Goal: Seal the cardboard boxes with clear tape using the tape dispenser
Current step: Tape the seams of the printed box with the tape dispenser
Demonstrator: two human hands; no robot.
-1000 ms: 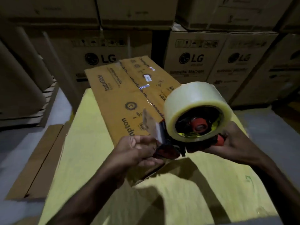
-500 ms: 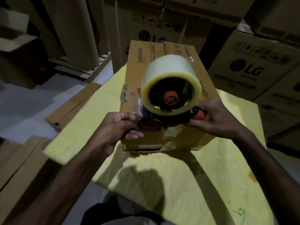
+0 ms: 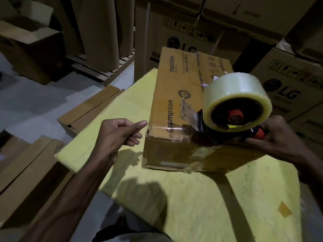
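r hand (image 3: 277,138) grips tape dispenser (image 3: 234,110) handle, dispenser on crompton box (image 3: 167,95) near top edge. l hand (image 3: 118,135) curled, empty, just beside box corner.

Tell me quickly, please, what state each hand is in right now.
Left hand: closed, fingers curled, holding nothing visible.
Right hand: closed on the tape dispenser handle.

A brown printed cardboard box (image 3: 174,81) is laid flat on the yellow surface (image 3: 192,206), with its top flaps closed. A tape dispenser (image 3: 234,117) with a red hub is set against the box's near top edge, toward its right end, and is loaded with a thick roll of clear tape (image 3: 234,88). A glossy strip (image 3: 166,135) is stuck along that edge.
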